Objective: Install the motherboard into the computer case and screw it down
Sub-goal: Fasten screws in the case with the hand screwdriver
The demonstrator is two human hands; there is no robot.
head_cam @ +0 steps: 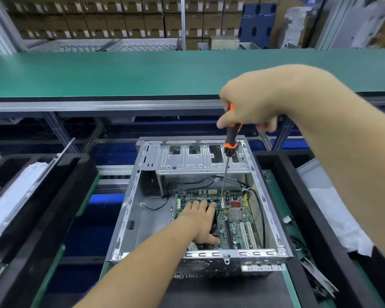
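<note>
My right hand (251, 103) grips the screwdriver (228, 156) above the case (200, 196), shaft slanting down to the motherboard (236, 221) lying inside. My left hand (200, 221) lies flat on the motherboard, fingers straight.

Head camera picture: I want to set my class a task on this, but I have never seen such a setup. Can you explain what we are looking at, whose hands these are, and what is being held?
There is no robot here. A person wears one wide-angle camera on the head, looking forward and down, so both arms reach in from below. An open metal case lies on a factory bench, and a green motherboard sits inside it. The left hand rests flat on the board, fingers straight, steadying it. The right hand grips an orange and black screwdriver, whose long shaft reaches down to the board by the left fingertips; the screw itself is too small to see. Behind runs a green shelf, with stacked cardboard boxes further back.
</note>
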